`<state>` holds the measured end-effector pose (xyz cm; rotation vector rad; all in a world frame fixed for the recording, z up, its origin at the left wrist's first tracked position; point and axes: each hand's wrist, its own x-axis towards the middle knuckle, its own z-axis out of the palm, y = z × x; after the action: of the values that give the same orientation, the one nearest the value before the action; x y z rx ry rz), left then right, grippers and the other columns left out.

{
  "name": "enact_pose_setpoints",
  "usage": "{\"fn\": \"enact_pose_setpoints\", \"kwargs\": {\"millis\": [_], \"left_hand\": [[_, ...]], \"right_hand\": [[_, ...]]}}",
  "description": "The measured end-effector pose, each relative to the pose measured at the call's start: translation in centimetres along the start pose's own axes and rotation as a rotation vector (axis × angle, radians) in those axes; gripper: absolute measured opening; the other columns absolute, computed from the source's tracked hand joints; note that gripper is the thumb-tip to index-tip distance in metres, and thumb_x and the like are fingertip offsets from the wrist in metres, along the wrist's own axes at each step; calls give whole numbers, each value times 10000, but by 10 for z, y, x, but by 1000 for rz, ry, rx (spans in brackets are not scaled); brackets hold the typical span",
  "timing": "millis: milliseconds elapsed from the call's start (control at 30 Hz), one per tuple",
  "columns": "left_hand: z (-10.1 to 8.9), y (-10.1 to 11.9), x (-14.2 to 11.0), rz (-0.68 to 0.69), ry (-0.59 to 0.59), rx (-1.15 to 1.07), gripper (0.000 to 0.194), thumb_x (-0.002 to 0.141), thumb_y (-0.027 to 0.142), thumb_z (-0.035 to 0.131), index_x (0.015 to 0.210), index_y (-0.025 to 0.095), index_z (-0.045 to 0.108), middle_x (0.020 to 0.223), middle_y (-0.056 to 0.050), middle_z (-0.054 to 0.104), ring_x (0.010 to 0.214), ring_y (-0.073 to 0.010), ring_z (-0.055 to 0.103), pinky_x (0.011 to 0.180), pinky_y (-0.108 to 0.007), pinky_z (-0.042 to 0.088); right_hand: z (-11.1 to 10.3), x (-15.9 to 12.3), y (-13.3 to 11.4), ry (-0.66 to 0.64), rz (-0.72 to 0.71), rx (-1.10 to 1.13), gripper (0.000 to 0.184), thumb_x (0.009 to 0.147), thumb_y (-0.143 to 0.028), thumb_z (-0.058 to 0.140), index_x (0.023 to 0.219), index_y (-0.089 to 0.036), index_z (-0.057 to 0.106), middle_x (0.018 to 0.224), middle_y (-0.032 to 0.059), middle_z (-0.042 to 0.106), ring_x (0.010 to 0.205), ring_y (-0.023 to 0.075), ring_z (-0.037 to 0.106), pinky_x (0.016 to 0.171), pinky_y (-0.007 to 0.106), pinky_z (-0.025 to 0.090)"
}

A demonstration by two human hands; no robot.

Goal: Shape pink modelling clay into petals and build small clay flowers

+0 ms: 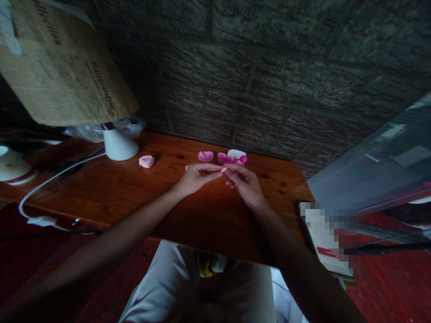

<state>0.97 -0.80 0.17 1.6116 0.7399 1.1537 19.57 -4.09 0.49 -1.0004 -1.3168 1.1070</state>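
My left hand [200,176] and my right hand [244,181] meet above the wooden table, their fingertips pinched around a small pink piece [224,169] that looks like soft clay. Just beyond the fingers lie a pink cupped shape [205,156], a crumpled pink lump [221,157], a white piece [236,154] and some deep pink bits [243,159]. A pale pink lump [147,161] rests farther left. Another bit of pink shows partly behind my left hand. Exactly how the fingers share the small piece is too small to make out.
A lamp with a newsprint shade [70,72] and white base [120,144] stands at the left of the table [161,179], its white cord [50,179] curving forward. A paper cup [13,166] is at far left. A flat white object [325,237] lies at the right edge. Behind rises a brick-patterned wall [208,67].
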Motion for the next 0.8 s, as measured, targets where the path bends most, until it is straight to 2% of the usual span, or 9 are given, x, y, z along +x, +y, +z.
{"fn": "enact_pose_setpoints", "kwargs": {"millis": [467, 800], "left_hand": [[-1, -2, 0, 40, -16, 42, 268, 805, 409, 817, 991, 216, 828, 1077, -66, 823, 1011, -222, 765, 1008, -397, 571], [1, 0, -2, 64, -17, 90, 281, 821, 429, 803, 977, 196, 830, 1055, -81, 825, 981, -232, 764, 964, -374, 579]], "right_hand": [[2, 0, -1, 16, 28, 28, 379, 701, -493, 857, 977, -239, 807, 870, 21, 764, 581, 95, 594, 518, 240, 444], [2, 0, -1, 25, 31, 18, 418, 673, -512, 868, 974, -232, 796, 835, 13, 753, 603, 110, 606, 511, 236, 447]]}}
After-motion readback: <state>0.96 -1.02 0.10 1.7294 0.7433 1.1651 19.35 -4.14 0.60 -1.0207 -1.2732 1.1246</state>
